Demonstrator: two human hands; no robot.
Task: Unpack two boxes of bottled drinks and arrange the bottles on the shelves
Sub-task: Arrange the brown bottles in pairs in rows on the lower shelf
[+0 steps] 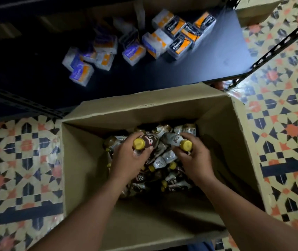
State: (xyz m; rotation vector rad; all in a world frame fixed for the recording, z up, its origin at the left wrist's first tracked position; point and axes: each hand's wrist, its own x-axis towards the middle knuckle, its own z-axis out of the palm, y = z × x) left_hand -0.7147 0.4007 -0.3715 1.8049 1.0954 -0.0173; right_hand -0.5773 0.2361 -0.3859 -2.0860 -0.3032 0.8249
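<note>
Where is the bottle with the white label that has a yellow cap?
It is in the right hand, inside the cardboard box, right beside the brown bottle in the left hand.

Both arms reaching down, left grip (126,156) closed, right grip (192,158) closed

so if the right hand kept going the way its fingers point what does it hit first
The right hand, gripping a white bottle, points up and left toward the brown bottle in the left hand. That bottle would likely come first, though depth inside the box is hard to judge.
</note>
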